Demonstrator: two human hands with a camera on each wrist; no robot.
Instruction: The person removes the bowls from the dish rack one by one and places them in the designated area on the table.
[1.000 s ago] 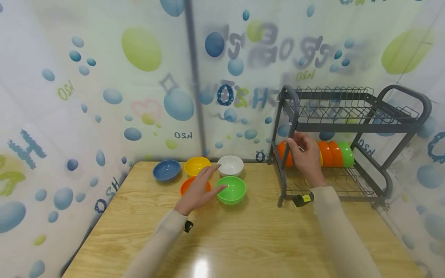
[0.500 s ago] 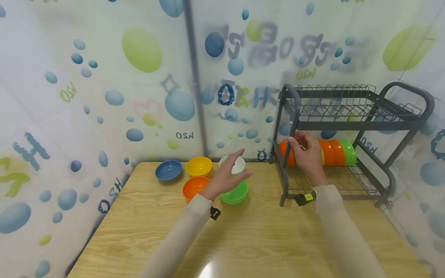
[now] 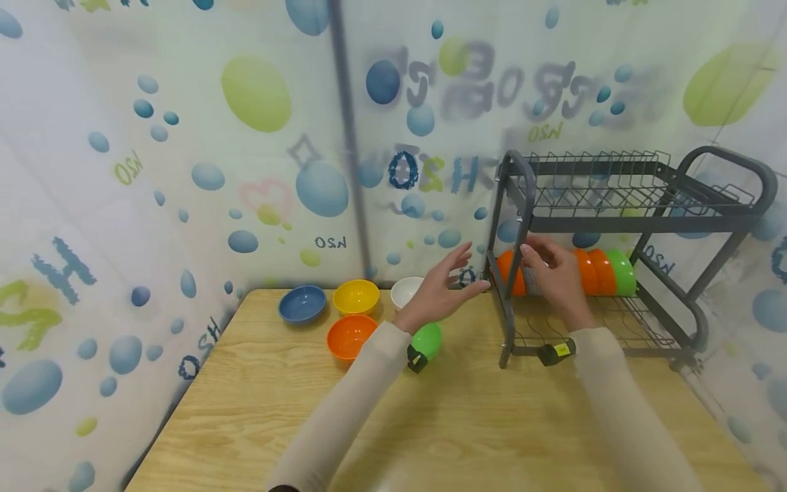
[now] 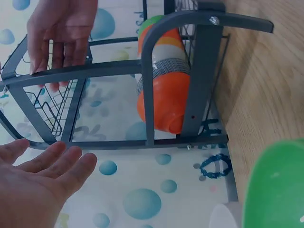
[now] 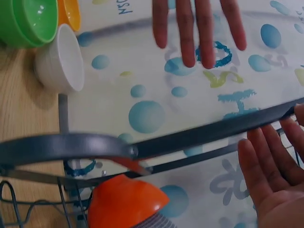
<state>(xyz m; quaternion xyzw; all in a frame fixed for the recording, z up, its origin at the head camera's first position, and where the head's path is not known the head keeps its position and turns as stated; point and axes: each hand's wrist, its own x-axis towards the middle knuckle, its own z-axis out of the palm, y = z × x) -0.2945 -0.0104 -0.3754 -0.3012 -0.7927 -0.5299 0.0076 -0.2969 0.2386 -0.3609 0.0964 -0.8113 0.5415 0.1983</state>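
Note:
My left hand hovers left of the dark metal dish rack, fingers extended and holding nothing. It partly covers a white bowl and a green bowl. Beside the rack's front left post, my right hand has loosely bent fingers; the left wrist view shows its fingers hanging behind a frame bar, with nothing gripped. Whether it touches the bar is unclear. On the lower shelf stands a row of bowls on edge: orange, a grey-patterned one, more orange, and green at the right end.
A blue bowl, a yellow bowl and an orange bowl stand on the wooden table, left of my left hand. The rack's upper wire shelf overhangs the lower row. A patterned curtain hangs behind the table.
My left hand has moved right, from over the orange and green bowls toward the rack, uncovering the orange bowl. The right hand has stayed by the rack's post.

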